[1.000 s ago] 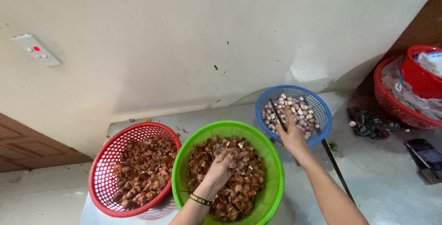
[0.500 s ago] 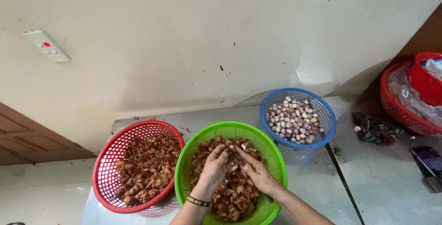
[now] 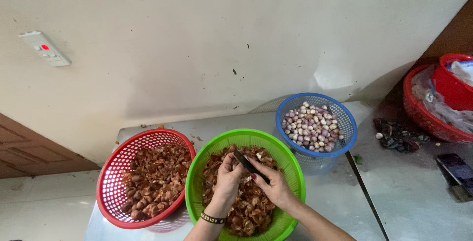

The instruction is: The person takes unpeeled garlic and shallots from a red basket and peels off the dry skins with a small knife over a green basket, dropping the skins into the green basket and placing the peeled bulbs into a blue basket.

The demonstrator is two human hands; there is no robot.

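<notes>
We have both hands over the green basket (image 3: 294, 182), working in its heap of brown shallots (image 3: 249, 211). Our right hand (image 3: 276, 187) grips a small dark knife (image 3: 249, 164), fingers curled tight around the handle, blade pointing up and left. Our left hand (image 3: 227, 177) sits just beside it, fingers bunched and pinching what looks like one small shallot against the blade, though the piece itself is mostly hidden.

The risk, as we judge it, lies in how close the blade runs to the left fingertips: the papery skins are slick and loose, so a slip could bring the edge onto a finger. The round bulb could also squirt out of the pinch and drop back into the heap, or land in the wrong basket.

All three baskets are round, moulded plastic mesh with smooth rims. The red basket (image 3: 106, 191) at left holds dry, crinkled brown skins (image 3: 150, 179). The blue basket (image 3: 345, 122) at upper right holds peeled shallots (image 3: 313, 127), smooth, pale and purplish, small and rounded. They stand on a dull grey metal table (image 3: 340, 196) against a scuffed cream wall (image 3: 207, 44).
</notes>
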